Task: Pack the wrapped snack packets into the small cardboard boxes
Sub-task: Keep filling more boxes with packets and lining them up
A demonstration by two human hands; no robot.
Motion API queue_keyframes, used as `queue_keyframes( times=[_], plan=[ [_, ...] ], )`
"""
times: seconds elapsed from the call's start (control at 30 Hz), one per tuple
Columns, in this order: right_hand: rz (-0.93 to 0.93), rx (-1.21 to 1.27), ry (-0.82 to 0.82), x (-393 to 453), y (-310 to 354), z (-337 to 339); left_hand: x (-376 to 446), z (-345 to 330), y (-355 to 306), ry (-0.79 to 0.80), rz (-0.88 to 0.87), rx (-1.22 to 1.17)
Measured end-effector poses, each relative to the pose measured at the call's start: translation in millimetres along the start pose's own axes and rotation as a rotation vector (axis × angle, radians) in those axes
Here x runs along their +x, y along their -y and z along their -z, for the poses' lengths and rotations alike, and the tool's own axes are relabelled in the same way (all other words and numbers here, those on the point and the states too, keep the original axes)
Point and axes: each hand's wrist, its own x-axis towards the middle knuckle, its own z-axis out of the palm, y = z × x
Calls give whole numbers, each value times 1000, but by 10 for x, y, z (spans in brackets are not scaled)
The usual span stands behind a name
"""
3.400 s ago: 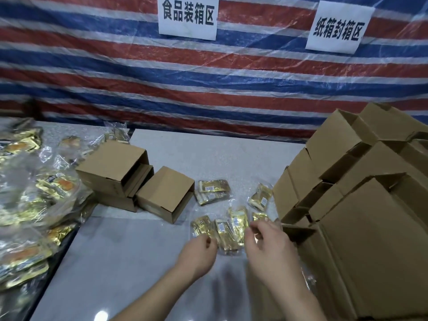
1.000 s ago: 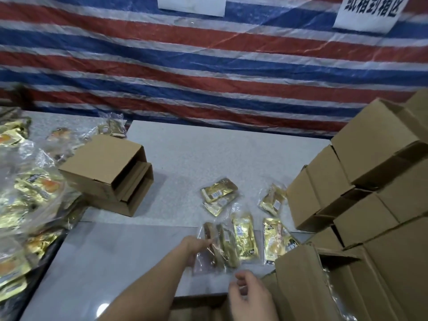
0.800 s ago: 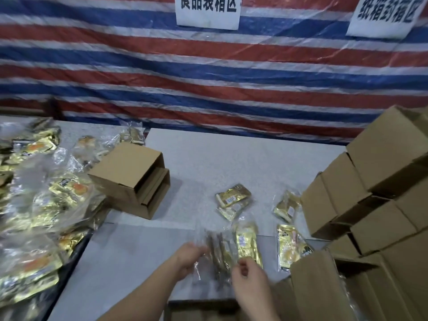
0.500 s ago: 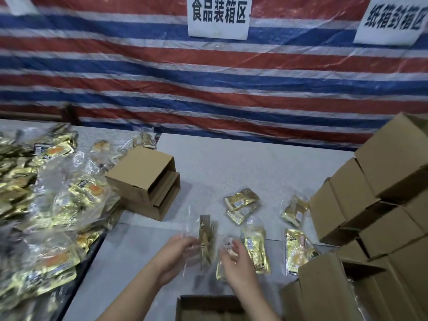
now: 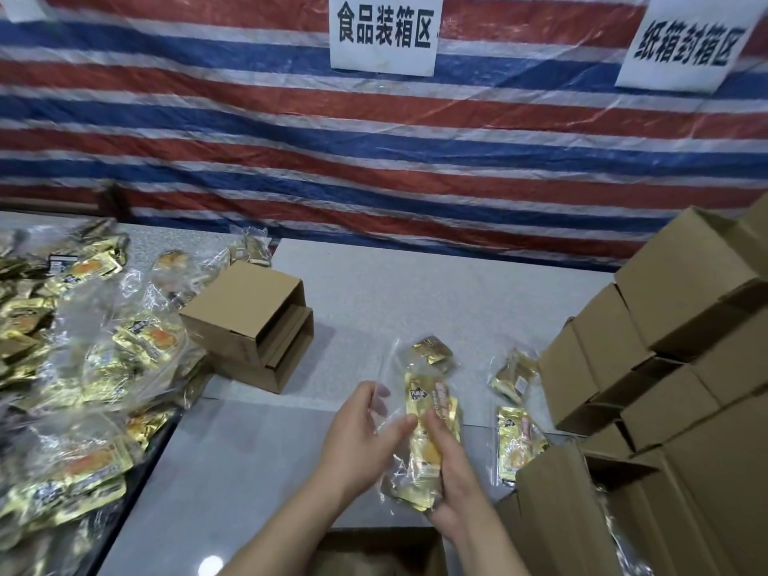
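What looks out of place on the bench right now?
Nothing damaged or spilled. Only the cardboard box at left lies tipped on its side, opening rightward. Both hands hold gold snack packets above the table.

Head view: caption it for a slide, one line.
Both hands, left and right, hold gold snack packets above an open cardboard box.
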Motion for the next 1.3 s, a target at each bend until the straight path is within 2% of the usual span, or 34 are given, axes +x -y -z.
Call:
queue_keyframes(
  times=[0.1,0.17,0.33,0.43,0.5,0.57,0.63,0.73,0.8,0.87,0.97,1.07,1.2,1.27,1.3],
  plan=[
    [-59,96,51,-99,68,43,51,-157,120,86,-95,295],
    [-57,93,56,-156,100,75,94,-232,143,178,-115,346],
    [11,132,21,-230,98,216,157,-252,140,452,22,-17],
    [54,146,-18,-232,86,271,169,-135,205,445,191,-96],
    [98,152,-62,-227,109,310,160,-10,282,411,209,-102],
    [121,116,-96,-235,153,317,99,149,393,350,192,42],
    [169,-30,-139,-279,173,277,-29,304,608,323,170,270],
    [253,-524,-196,-396,85,284,-356,453,987,342,159,454],
    [263,-887,9,-429,-6,297,-495,440,1158,381,142,479],
    [162,-1176,252,-429,-126,256,-580,379,1237,408,145,380],
    [59,-1559,427,-358,-297,225,-583,351,1269,395,180,276],
    [-146,-1837,431,-173,-544,209,-614,372,1364,431,151,299],
    [-193,-2194,449,97,-874,198,-616,327,1366,418,128,316],
    [-318,-2205,428,155,-995,253,-615,325,1360,416,136,311],
    [-404,-2128,396,150,-1028,279,-624,320,1359,425,142,310]
  ],
)
